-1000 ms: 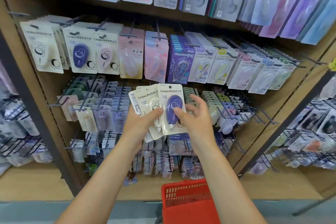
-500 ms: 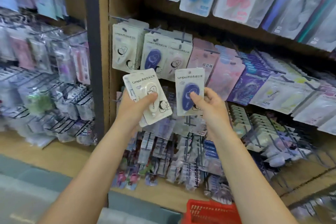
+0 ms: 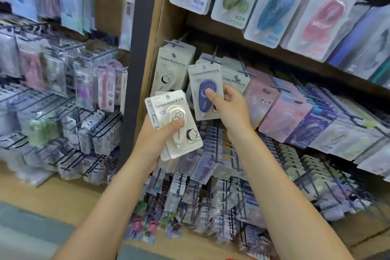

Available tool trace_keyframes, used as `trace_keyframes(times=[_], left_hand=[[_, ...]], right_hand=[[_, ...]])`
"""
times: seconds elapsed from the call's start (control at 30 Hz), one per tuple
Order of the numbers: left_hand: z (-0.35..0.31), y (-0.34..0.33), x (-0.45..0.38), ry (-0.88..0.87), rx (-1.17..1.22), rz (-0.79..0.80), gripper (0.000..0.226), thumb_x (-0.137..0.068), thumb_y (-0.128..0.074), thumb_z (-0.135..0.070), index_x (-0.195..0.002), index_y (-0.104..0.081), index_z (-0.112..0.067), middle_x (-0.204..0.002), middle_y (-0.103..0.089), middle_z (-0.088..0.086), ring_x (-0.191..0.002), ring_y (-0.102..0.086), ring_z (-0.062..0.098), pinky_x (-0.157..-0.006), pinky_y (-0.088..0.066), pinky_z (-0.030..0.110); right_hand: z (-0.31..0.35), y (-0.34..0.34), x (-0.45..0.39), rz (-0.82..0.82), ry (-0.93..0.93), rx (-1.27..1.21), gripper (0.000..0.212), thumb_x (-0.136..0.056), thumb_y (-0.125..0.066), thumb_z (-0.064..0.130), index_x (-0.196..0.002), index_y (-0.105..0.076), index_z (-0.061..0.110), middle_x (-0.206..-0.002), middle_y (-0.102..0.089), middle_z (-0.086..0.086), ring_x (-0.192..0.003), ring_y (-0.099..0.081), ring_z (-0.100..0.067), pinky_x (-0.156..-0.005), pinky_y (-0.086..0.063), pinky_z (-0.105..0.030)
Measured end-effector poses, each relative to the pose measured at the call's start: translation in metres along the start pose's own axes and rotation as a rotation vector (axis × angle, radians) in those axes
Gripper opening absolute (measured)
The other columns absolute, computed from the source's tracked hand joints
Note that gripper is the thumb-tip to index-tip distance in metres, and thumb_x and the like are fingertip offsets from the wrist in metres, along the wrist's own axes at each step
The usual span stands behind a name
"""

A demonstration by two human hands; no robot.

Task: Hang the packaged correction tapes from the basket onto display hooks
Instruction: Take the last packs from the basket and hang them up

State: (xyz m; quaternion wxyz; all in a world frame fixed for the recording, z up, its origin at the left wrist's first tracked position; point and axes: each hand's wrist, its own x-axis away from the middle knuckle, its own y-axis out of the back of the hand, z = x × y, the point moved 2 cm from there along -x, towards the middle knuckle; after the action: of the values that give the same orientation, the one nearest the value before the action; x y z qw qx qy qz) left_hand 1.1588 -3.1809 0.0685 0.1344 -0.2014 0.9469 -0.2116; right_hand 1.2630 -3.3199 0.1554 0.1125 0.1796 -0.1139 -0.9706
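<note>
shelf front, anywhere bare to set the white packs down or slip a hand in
Bare wood ledge below the left wire racks, and the ledge strip at lower right. The hooks around the purple pack are crowded; packs overlap rightward.

A purple correction tape pack (image 3: 205, 91) stands upright, raised against the hanging packs on the middle display hook (image 3: 213, 57). Nearer and to the left, a fanned stack of white correction tape packs (image 3: 176, 124) tilts left.
</note>
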Motion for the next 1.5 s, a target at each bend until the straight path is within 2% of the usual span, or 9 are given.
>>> trace_keyframes(times=[0.3,0.6,0.77,0.87,1.0,1.07,1.2,1.37,1.5], left_hand=[[-0.004,0.001,-0.005,-0.015,0.044,0.036,0.036,-0.094,-0.069,-0.004,-0.121,-0.063,-0.026,-0.108,-0.079,-0.003,-0.101,-0.076,0.019,-0.074,-0.062,0.030],[-0.004,0.000,-0.007,-0.017,0.068,0.044,0.033,-0.092,-0.069,-0.004,-0.116,-0.065,-0.026,-0.104,-0.080,-0.003,-0.098,-0.077,0.018,-0.076,-0.063,0.032],[-0.003,-0.001,-0.007,-0.020,0.060,0.045,0.036,-0.092,-0.071,-0.005,-0.120,-0.063,-0.027,-0.109,-0.079,-0.003,-0.101,-0.076,0.019,-0.080,-0.063,0.033],[-0.004,0.000,-0.007,-0.021,0.055,0.044,0.036,-0.092,-0.070,-0.005,-0.120,-0.063,-0.027,-0.107,-0.079,-0.004,-0.100,-0.076,0.018,-0.078,-0.063,0.032],[-0.002,0.001,-0.004,-0.024,0.053,0.080,0.040,-0.085,-0.076,-0.014,-0.122,-0.064,-0.025,-0.111,-0.079,0.000,-0.103,-0.076,0.022,-0.083,-0.063,0.038],[-0.001,-0.002,-0.002,-0.017,0.028,0.110,0.048,-0.081,-0.084,-0.019,-0.126,-0.064,-0.023,-0.115,-0.078,0.004,-0.106,-0.075,0.025,-0.088,-0.062,0.043],[0.003,-0.019,0.003,-0.007,-0.054,0.198,0.046,-0.081,-0.076,-0.028,-0.125,-0.066,-0.020,-0.117,-0.077,0.005,-0.107,-0.075,0.025,-0.088,-0.061,0.040],[0.005,-0.030,0.008,0.035,-0.122,0.300,0.049,-0.089,-0.075,-0.031,-0.133,-0.062,-0.015,-0.122,-0.076,0.006,-0.111,-0.074,0.025,-0.089,-0.061,0.037],[0.016,-0.028,0.010,0.069,-0.145,0.258,0.064,-0.083,-0.078,-0.037,-0.140,-0.055,-0.019,-0.129,-0.072,-0.001,-0.117,-0.071,0.020,-0.101,-0.057,0.050]], right_hand=[[-0.008,-0.005,0.012,-0.099,0.047,-0.024,0.017,-0.095,-0.071,0.028,-0.108,-0.069,0.017,-0.103,-0.077,0.006,-0.095,-0.072,-0.006,-0.084,-0.057,-0.027],[-0.007,-0.005,0.005,-0.174,0.027,0.033,0.024,-0.092,-0.074,0.039,-0.100,-0.069,0.017,-0.097,-0.076,0.003,-0.092,-0.072,-0.015,-0.088,-0.059,-0.043],[-0.011,-0.010,-0.007,-0.114,-0.125,0.104,0.034,-0.094,-0.069,0.047,-0.102,-0.066,0.013,-0.100,-0.075,-0.003,-0.091,-0.073,-0.024,-0.082,-0.062,-0.049],[-0.014,-0.007,0.005,-0.025,-0.227,0.091,0.039,-0.094,-0.067,0.049,-0.109,-0.062,0.013,-0.102,-0.072,-0.004,-0.072,-0.076,-0.025,-0.069,-0.065,-0.042],[-0.018,0.015,0.044,-0.179,0.016,0.429,0.038,-0.094,-0.066,0.048,-0.117,-0.053,0.021,-0.098,-0.065,0.006,-0.084,-0.065,-0.010,-0.068,-0.050,-0.024],[-0.015,0.020,0.064,-0.150,0.067,0.343,0.033,-0.093,-0.066,0.047,-0.114,-0.059,0.023,-0.096,-0.064,0.007,-0.084,-0.061,-0.008,-0.069,-0.048,-0.022],[-0.020,0.012,0.083,0.218,-0.036,0.167,0.025,-0.091,-0.070,0.043,-0.108,-0.072,0.025,-0.094,-0.075,0.012,-0.084,-0.068,-0.001,-0.069,-0.051,-0.016],[-0.032,0.027,0.089,0.168,-0.127,-0.033,0.015,-0.093,-0.071,0.031,-0.104,-0.076,0.022,-0.099,-0.077,0.003,-0.094,-0.071,-0.016,-0.085,-0.057,-0.034],[-0.043,0.032,0.095,0.108,-0.215,-0.195,0.016,-0.095,-0.070,0.023,-0.107,-0.072,0.012,-0.103,-0.077,-0.005,-0.098,-0.072,-0.023,-0.092,-0.057,-0.043]])
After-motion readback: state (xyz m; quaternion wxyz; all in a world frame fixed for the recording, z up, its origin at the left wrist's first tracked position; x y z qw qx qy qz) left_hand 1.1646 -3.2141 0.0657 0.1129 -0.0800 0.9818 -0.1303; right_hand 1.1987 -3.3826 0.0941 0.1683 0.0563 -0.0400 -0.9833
